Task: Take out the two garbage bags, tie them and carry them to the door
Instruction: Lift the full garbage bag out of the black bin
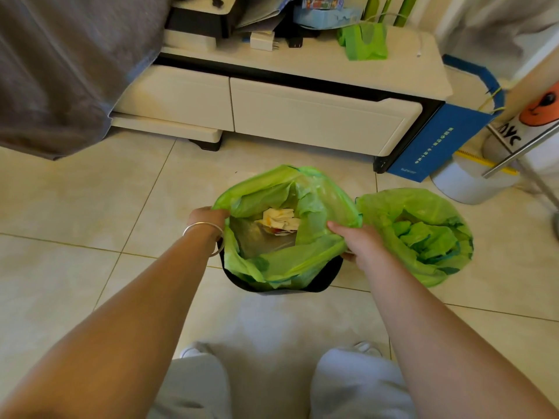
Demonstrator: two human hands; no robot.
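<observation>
A green garbage bag [314,204] lines a dark bin [317,284] on the tiled floor in front of me, with crumpled paper [279,220] at its bottom. My left hand [205,216], with a silver bangle at the wrist, grips the bag's left rim. My right hand [360,243] pinches the bag's right rim, the thumb lying over the plastic. The rim is partly pulled up off the bin. A second green garbage bag [420,231] sits just to the right in another bin, full of crumpled green plastic, touched by neither hand.
A cream TV cabinet [317,116] with drawers stands behind the bins. A grey cloth [60,71] hangs at the left. A blue paper bag [435,140], a white round container [465,186] and a metal pole [520,152] crowd the right. My knees show below.
</observation>
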